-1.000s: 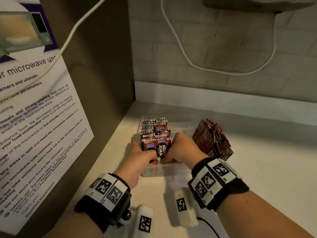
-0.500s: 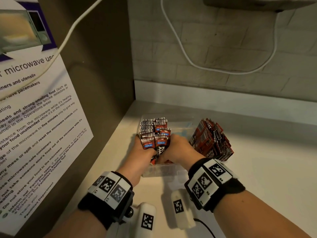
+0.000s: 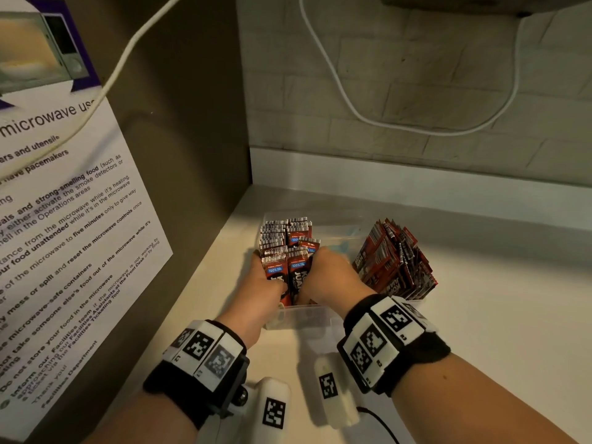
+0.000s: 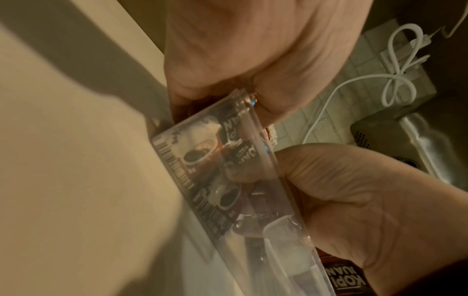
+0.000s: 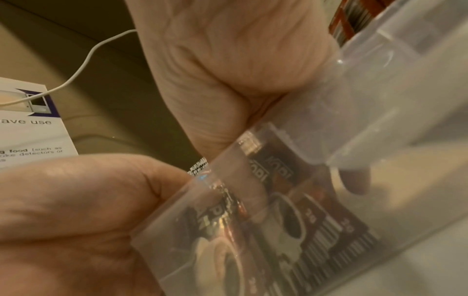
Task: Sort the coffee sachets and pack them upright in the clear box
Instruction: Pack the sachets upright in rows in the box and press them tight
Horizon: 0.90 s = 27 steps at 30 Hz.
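the clear box [image 3: 307,317] sits on the counter [image 3: 480,315], its left side packed with upright coffee sachets [image 3: 285,241]. left hand [image 3: 259,290] and right hand [image 3: 333,280] both curl fingers around the nearest sachets inside it. a loose stack [image 3: 397,261] stands just right of the box.

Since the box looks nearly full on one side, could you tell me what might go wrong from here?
1. Both hands, left hand and right hand, squeeze the upright sachets against the left end of the clear box; once released, the row may fall towards the bare right part.
2. The loose pile leans right beside the box, so a knock from the right wrist could scatter it.
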Available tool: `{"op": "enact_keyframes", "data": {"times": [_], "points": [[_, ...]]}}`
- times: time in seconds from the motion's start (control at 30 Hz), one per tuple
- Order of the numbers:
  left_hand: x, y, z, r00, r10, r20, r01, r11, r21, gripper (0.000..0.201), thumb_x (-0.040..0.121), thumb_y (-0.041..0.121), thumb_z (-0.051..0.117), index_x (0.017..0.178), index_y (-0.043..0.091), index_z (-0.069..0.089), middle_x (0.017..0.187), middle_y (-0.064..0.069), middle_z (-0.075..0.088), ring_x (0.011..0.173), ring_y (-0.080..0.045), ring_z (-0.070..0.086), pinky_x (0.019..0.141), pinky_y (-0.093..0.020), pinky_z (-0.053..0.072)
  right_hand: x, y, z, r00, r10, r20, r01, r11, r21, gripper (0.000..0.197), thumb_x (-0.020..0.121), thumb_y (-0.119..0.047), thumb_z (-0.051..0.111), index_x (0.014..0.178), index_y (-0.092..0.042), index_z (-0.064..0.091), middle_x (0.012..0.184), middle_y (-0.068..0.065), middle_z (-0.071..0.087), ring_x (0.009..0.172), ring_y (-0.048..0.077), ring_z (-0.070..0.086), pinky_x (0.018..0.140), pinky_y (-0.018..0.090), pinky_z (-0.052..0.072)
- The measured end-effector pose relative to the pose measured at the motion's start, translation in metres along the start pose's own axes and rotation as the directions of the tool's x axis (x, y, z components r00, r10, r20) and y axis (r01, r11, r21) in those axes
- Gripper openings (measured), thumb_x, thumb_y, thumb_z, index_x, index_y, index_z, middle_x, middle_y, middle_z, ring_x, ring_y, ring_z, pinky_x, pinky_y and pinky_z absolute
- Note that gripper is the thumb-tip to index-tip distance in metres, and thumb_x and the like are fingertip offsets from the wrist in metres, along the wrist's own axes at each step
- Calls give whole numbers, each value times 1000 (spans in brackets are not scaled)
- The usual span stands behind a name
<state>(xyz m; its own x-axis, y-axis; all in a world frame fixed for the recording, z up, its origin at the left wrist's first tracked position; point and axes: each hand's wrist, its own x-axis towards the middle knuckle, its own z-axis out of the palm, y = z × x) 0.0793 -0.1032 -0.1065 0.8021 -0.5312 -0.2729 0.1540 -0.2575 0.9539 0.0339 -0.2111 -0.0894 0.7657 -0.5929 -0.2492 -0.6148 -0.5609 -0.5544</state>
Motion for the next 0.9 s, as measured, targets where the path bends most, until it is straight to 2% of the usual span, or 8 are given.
{"op": "enact_keyframes", "data": {"times": [0.1, 0.2, 0.33, 0.43, 0.53, 0.63, 0.73, 0.9], "points": [[0, 0, 1, 1000, 0, -4, 0, 1000, -8, 63, 88, -14, 42, 128, 34, 43, 109, -1, 66, 102, -20, 63, 84, -38, 55, -1, -1, 2, 1000, -7, -29, 8, 1000, 24, 28, 73, -8, 70, 94, -16, 54, 80, -4, 53, 82, 19, 58, 70, 26, 44], [0, -1, 0, 1000, 1, -2, -1, 1000, -7, 63, 87, -15, 42, 129, 32, 43, 108, -2, 66, 102, -20, 63, 87, -41, 54, -2, -3, -2, 997, -9, -76, 16, 996, 89, 42, 76, -8, 70, 112, -11, 48, 98, 2, 56, 95, 23, 59, 73, 29, 46], [1, -1, -1, 1000, 8, 10, -8, 1000, 3, 63, 86, -14, 43, 130, 30, 45, 108, -1, 66, 98, -14, 63, 72, -28, 52, -1, -3, -5, 990, -34, -138, 51, 992, 120, 44, 78, -5, 69, 114, -11, 46, 112, 9, 61, 102, 26, 60, 83, 35, 52], [1, -1, -1, 1000, 4, 6, -4, 1000, -4, 63, 86, -15, 43, 131, 29, 45, 107, -2, 66, 98, -15, 63, 70, -28, 51, -1, -1, -2, 994, -35, -102, 48, 990, 130, 51, 76, -5, 72, 116, -13, 42, 113, 8, 61, 103, 25, 60, 80, 31, 48], [-1, 0, 0, 1000, 1, 9, -1, 1000, -12, 62, 86, -15, 41, 129, 29, 45, 106, -1, 66, 97, -16, 64, 74, -31, 53, -1, -1, 1, 997, -41, -73, 50, 990, 134, 61, 72, -7, 76, 119, -18, 39, 111, 6, 62, 102, 25, 61, 85, 36, 52], [-2, 3, -1, 1000, 9, 27, -8, 999, -43, 60, 88, -15, 40, 125, 32, 43, 106, 0, 65, 90, -9, 62, 64, -22, 51, -2, -2, 0, 993, -91, -71, 100, 985, 140, 62, 78, -6, 69, 126, -24, 33, 102, 2, 62, 96, 23, 62, 82, 36, 52], [-3, 4, -1, 1000, 6, 30, -5, 998, -62, 60, 88, -15, 40, 126, 32, 42, 109, -2, 66, 91, -11, 63, 62, -21, 50, -3, -3, -1, 993, -93, -67, 102, 985, 142, 66, 81, 1, 61, 133, -19, 25, 96, 2, 58, 86, 21, 56, 75, 31, 46], [-3, 3, -1, 1000, 15, 25, -14, 998, -68, 58, 88, -14, 40, 126, 30, 45, 105, 0, 67, 88, -12, 65, 63, -23, 52, -3, -2, 2, 995, -62, -80, 73, 986, 150, 57, 80, 0, 63, 124, -11, 28, 106, 8, 58, 100, 27, 60, 76, 30, 46]]}}
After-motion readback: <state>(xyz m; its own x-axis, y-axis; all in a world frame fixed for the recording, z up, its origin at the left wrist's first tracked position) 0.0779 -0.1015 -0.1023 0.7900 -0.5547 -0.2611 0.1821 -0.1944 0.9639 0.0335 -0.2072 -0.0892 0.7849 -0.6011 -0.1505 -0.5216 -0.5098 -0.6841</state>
